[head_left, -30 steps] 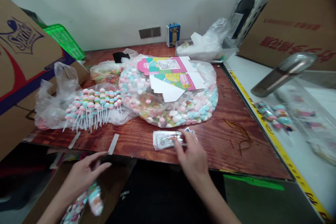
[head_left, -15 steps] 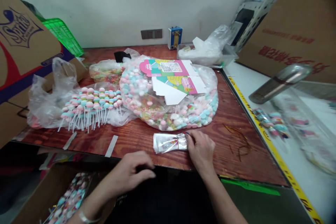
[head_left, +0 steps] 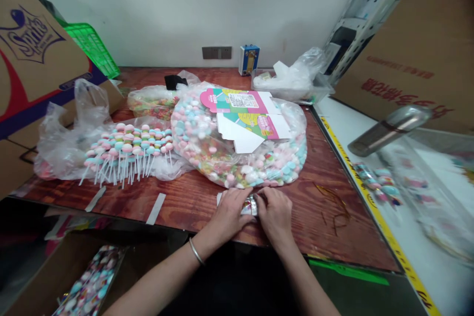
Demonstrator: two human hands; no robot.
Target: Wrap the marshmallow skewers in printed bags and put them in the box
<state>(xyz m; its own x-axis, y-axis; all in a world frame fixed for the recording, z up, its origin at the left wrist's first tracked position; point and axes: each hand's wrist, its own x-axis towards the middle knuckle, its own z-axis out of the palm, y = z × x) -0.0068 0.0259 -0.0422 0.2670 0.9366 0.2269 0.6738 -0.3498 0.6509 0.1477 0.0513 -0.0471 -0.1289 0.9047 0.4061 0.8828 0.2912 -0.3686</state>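
Observation:
A small stack of clear printed wrappers point(head_left: 249, 205) lies near the front edge of the wooden table point(head_left: 326, 217). My left hand point(head_left: 230, 215) covers its left part and my right hand point(head_left: 274, 216) its right part; both hands grip the stack, which shows only between them. Just behind them sits a large clear bag of pastel candies point(head_left: 237, 150) with flattened pink and green cartons point(head_left: 244, 113) on top. A bunch of pastel lollipops point(head_left: 128, 150) lies on clear plastic to the left.
Cardboard boxes point(head_left: 33, 59) and a green crate point(head_left: 89, 47) stand at left. Another cardboard box point(head_left: 414, 59) stands at right, beside a white sealing machine with a metal handle point(head_left: 388, 131). A box of wrapped lollipops point(head_left: 92, 284) sits below the table at left.
My left hand dropped a wrapped lollipop into the low box, then rose to the table and joined my right hand on the wrapper stack. My right hand stayed on the stack.

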